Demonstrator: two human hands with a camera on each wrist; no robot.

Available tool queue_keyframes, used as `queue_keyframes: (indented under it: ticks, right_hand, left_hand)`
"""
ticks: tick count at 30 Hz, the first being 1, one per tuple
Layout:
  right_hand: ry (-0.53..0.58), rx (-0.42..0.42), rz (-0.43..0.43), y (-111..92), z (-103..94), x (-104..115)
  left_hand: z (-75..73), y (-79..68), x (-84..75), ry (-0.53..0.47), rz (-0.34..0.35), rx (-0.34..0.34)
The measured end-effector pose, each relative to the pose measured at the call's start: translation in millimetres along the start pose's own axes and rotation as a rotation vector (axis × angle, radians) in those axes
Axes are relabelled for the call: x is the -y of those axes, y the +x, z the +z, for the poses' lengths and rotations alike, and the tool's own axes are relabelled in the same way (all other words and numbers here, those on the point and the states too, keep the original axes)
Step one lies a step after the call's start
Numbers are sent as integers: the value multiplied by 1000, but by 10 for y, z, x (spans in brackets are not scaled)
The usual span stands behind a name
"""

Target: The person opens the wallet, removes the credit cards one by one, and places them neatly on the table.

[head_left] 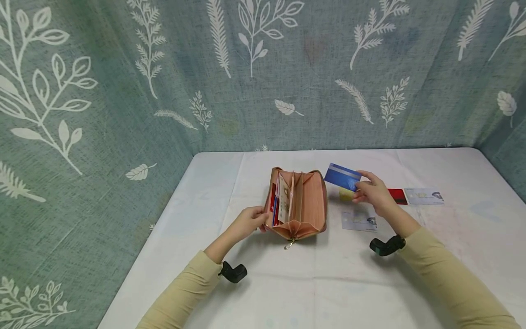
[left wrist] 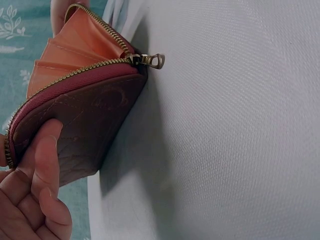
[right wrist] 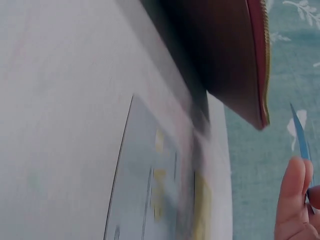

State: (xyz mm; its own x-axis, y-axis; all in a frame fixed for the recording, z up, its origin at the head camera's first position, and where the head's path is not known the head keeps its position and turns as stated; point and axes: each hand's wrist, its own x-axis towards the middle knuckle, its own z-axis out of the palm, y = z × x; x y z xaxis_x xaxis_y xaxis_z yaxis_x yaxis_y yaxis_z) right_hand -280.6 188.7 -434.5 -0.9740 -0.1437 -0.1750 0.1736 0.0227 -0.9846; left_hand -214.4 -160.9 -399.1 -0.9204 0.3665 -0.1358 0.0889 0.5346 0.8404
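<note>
Beige sleeves (head_left: pixel 456 278), black wrist cameras (head_left: pixel 386 246) are worn.

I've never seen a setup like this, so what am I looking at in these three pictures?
There's no robot here, just a person's bare hands. The wide picture comes from a camera worn on the head, looking forward and down. The other two come from cameras on the wrists; those are probably the black devices by the cuffs.

On the white-covered table is an open zip wallet with some items inside. The left hand grips its edge. The right hand holds a blue card up beside it. Lying on the table are a yellow card, a red card and two pale cards.
</note>
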Motion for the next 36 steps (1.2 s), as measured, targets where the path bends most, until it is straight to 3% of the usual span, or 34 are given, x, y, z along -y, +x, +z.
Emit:
queue_keyframes:
  ticks: [8,24,32,36]
  right_hand:
    - [-62,2,-16,-170,-265,22]
    - [-148,40,53,-444,-703,-3]
    - [-215,41,106,-614,-943,-144]
    - [-231,29,125,-673,-1005,-195]
  left_hand:
    - [33,154,311,10,-11,-14]
    - [31,155,332,11,-9,-19]
    - [-1,-17,-21,8,-12,-8]
    - [-6,-28,-37,23,-14,-15]
